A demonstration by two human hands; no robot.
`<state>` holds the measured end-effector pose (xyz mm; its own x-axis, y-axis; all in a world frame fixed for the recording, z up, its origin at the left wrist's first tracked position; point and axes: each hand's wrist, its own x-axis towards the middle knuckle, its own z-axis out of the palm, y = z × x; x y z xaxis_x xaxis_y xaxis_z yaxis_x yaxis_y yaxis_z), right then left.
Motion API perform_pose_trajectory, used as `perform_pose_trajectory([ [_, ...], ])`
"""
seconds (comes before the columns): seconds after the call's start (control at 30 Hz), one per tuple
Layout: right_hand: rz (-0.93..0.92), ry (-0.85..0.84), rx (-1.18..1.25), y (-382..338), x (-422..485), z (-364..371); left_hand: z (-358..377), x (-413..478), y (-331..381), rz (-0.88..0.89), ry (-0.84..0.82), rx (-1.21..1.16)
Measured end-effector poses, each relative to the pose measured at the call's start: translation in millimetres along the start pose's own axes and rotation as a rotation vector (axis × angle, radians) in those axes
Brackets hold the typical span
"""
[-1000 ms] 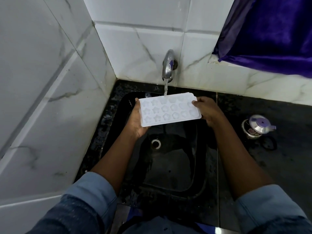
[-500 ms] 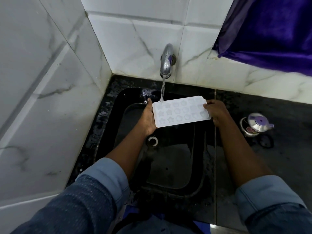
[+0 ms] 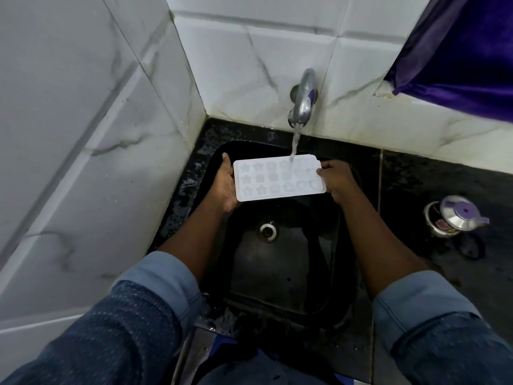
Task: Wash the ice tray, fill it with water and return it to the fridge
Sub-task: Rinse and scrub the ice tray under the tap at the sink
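— Hands over the sink (image 3: pixel 277 273): how many?
— Two. The left hand (image 3: pixel 226 187) is at the sink's left side and the right hand (image 3: pixel 337 179) toward its right, one at each short end of a single white ice tray (image 3: pixel 279 177).
— Where is the tray?
— Above the sink's back half, moulds facing up in three rows, with star shapes at the left end. One tap (image 3: pixel 302 98) sticks out of the wall behind the sink. One stream of water (image 3: pixel 294 140) falls from it onto the tray's far edge, right of middle.
— And the grips?
— The left hand cups the left end, thumb up along the edge and palm against it; its fingers are hidden beneath. The right hand pinches the right end, thumb tip on top and the other fingers curled under.
— Anything else?
— One drain (image 3: pixel 267 231) in the sink floor, below the tray. Right of the sink, on the dark counter (image 3: pixel 416 184), stands one small steel pot (image 3: pixel 455 218) with a purple lid knob. Above that hangs one purple cloth (image 3: pixel 458 56).
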<state>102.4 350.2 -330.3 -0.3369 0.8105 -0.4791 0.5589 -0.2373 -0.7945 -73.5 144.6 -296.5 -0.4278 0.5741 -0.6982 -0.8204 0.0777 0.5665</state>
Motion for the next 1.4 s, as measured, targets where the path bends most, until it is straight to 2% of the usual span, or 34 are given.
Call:
perform_pose_trajectory([
  [0.4, 0.064, -0.188, 0.061, -3.5, -1.2, 55.4, -63.5, -1.7, 14.7, 0.011, 0.062, -0.04],
  [0.73, 0.104, -0.205, 0.029, 17.3, -21.2, 58.3, -90.3, -3.1, -16.1, -0.057, 0.088, -0.017],
  [0.87, 0.139, -0.214, 0.059, 33.7, -26.1, 44.0, -80.1, -5.2, -31.1, -0.104, 0.025, -0.042],
  [1.13, 0.189, -0.143, 0.098, 56.3, -23.3, 7.7, -50.4, 0.6, -53.7, -0.158, -0.056, -0.04],
  [1.4, 0.093, 0.041, 0.023, 56.1, -13.3, -29.2, -3.0, 7.2, -59.4, -0.163, -0.102, -0.017],
])
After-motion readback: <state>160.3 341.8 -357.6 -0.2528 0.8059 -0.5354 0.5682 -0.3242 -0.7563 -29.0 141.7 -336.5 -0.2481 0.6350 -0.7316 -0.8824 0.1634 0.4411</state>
